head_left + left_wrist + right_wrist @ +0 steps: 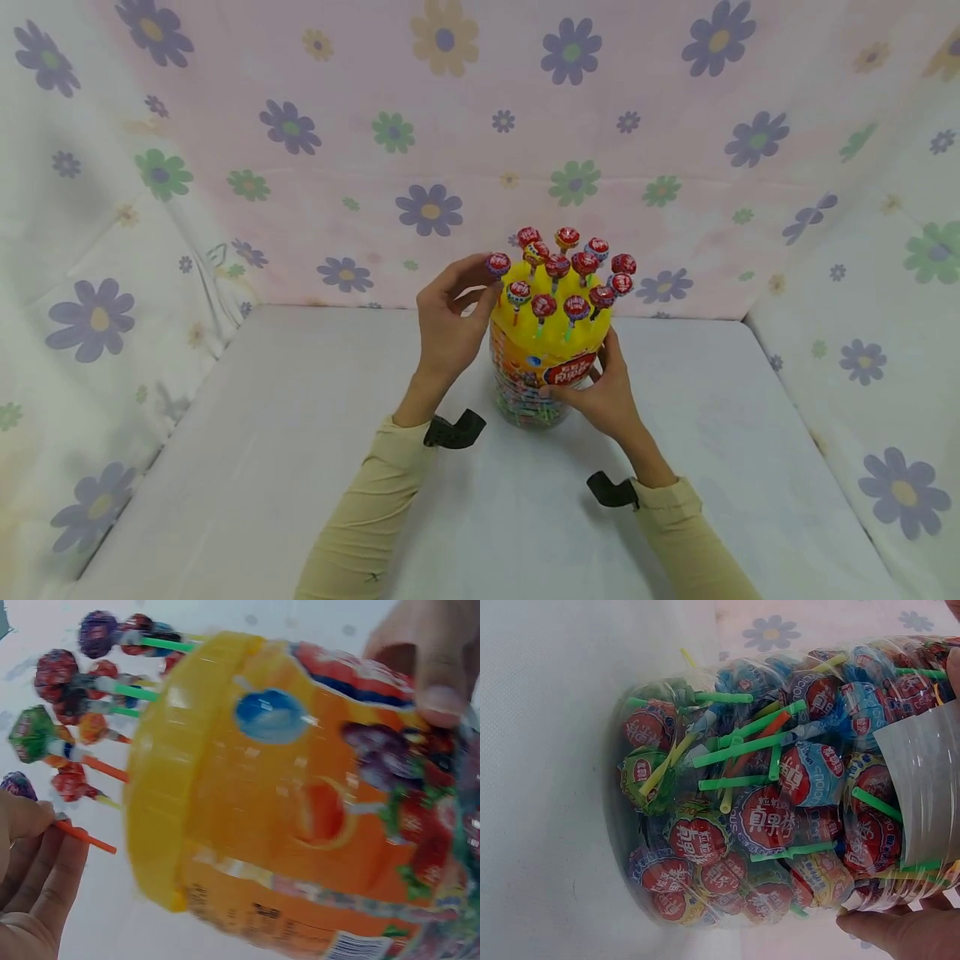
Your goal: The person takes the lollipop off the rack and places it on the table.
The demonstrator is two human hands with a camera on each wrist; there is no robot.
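Observation:
A clear plastic jar [528, 408] with a yellow lid [516, 329] stands upright on the table. Wrapped lollipops [584, 265] stick up out of the lid, and many more fill the jar's lower part [727, 832]. At the lid's left edge, my left hand [450, 321] pinches one lollipop [498, 265] between thumb and fingers. Its orange stick [97, 844] lies clear of the lid in the left wrist view. My right hand [609, 396] grips the jar's right side, its thumb across the front below the red label [572, 370].
A white-covered table [300, 433] lies under the jar. Flower-printed cloth [465, 125] hangs behind it and along both sides. Black wrist mounts [456, 429] sit at the cuffs of the sleeves.

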